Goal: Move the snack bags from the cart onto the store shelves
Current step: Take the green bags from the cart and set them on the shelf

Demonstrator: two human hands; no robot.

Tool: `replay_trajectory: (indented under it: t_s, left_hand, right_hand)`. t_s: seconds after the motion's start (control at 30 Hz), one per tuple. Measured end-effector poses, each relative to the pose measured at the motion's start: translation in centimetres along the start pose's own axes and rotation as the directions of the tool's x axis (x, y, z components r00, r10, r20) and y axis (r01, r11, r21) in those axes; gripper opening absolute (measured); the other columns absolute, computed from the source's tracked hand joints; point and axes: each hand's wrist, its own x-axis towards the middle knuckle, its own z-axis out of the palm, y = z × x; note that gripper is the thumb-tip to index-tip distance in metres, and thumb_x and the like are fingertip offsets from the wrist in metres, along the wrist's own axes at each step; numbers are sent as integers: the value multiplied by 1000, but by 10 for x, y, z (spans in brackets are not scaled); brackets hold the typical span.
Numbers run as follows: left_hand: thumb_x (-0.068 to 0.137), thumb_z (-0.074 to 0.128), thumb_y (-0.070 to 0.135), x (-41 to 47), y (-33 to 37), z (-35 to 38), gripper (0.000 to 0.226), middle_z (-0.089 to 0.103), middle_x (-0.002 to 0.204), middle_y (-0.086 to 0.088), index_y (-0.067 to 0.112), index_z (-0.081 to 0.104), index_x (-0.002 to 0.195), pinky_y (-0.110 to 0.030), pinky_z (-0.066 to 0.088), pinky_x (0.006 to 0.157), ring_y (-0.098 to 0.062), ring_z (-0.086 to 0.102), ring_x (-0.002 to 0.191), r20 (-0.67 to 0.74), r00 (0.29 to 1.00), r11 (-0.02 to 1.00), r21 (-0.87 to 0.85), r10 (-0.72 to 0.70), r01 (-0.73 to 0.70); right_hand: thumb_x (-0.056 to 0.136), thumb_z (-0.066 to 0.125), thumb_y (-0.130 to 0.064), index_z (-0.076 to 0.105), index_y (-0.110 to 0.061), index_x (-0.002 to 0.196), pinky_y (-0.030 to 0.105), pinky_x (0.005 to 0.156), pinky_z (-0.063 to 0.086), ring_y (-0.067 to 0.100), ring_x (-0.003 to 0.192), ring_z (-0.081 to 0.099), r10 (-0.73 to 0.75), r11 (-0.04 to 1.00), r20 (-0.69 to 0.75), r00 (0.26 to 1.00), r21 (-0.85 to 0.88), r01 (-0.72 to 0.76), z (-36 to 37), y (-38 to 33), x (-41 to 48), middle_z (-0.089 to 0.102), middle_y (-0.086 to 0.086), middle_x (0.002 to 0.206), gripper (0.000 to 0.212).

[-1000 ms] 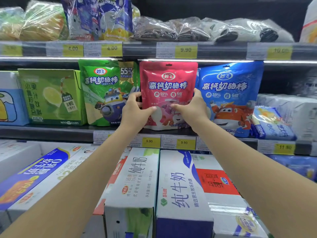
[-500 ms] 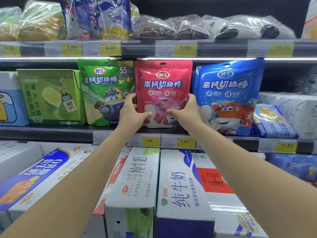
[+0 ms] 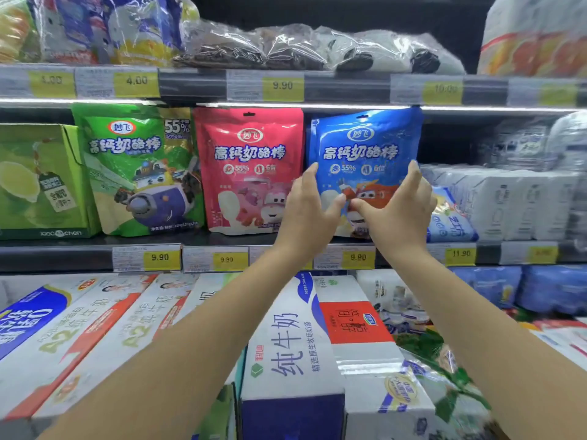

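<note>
**Both hands frame the blue bag**

Wide grip on both sides here: the left hand (image 3: 305, 214) and right hand (image 3: 401, 214) frame the blue bag (image 3: 365, 138). Fingers are straight and point up along its two edges. The thumbs stretch inward across the front, tips almost meeting. Both arms reach forward and up, nearly straight. The blue bag stands upright on the middle shelf (image 3: 79, 252), just beside the red bag (image 3: 251, 173), and the left fingers sit at the gap between them. Further left are a green bag (image 3: 136, 173) and a green box (image 3: 38, 179). Yellow price tags (image 3: 160, 257) line the shelf edge, with milk cartons (image 3: 289, 344) below.
</note>
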Motion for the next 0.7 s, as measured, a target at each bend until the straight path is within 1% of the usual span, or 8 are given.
replay_trajectory:
  t_s: [0.1,0.23,0.3,0.37,0.43,0.5,0.57,0.7]
  left_hand:
    - [73,57,55,22,1,20,89,52,137,-13,11,30,147,-47,42,104,-28,52,124,9,958,937,-208,-286,281]
    - [62,60,54,36,0,37,99,56,129,-13,11,27,145,-48,48,97,-30,58,114,-13,920,890,-263,-391,374]
    - [67,68,48,33,2,39,97,52,130,-16,10,26,146,-48,47,99,-31,56,115,-50,935,916,-228,-351,331]
    - [77,75,34,26,0,40,98,44,135,-18,9,17,152,-37,37,107,-31,47,123,-37,958,949,-153,-283,275]
    - [80,77,23,16,-4,40,107,36,137,-17,9,2,155,-22,28,99,-28,41,126,1,981,979,-61,-196,196]
    - [78,79,17,9,-8,38,115,35,133,-16,9,-7,154,-14,23,91,-27,41,124,9,992,992,25,-123,122]
    - [76,81,13,6,-11,37,120,35,126,-16,8,-11,153,-16,27,91,-28,44,117,-19,997,993,89,-72,73]
    - [78,78,8,3,-13,40,117,36,118,-16,8,-13,152,-30,44,89,-28,52,100,-64,998,979,206,9,4]
  right_hand:
    - [81,74,-28,16,-10,150,40,105,35,31,135,32,-4,998,7,1000,64,4,-1,13,3,34,17,145,92]
    - [81,75,-25,9,-5,151,36,106,36,28,132,37,-74,995,74,995,69,69,0,23,4,39,15,141,98]
    - [77,78,-26,10,-4,151,37,105,39,27,129,42,-80,993,106,991,98,70,1,26,7,43,15,137,103]
    - [71,83,-27,18,-4,147,36,101,45,25,123,48,-79,989,125,989,132,62,0,31,15,48,14,132,103]
    - [66,87,-25,21,-5,145,30,97,45,22,121,49,-81,986,160,984,160,55,-2,37,23,49,11,130,105]
    - [63,88,-23,22,-7,145,29,97,45,20,121,50,-110,980,210,972,184,71,-2,41,28,49,9,131,107]
    - [64,88,-21,24,-10,143,25,95,45,17,120,50,-134,976,251,959,202,83,-2,42,30,49,6,132,102]
    - [65,86,-21,24,-13,140,3,75,35,4,111,46,-151,967,236,960,237,94,-1,45,28,49,-1,132,98]
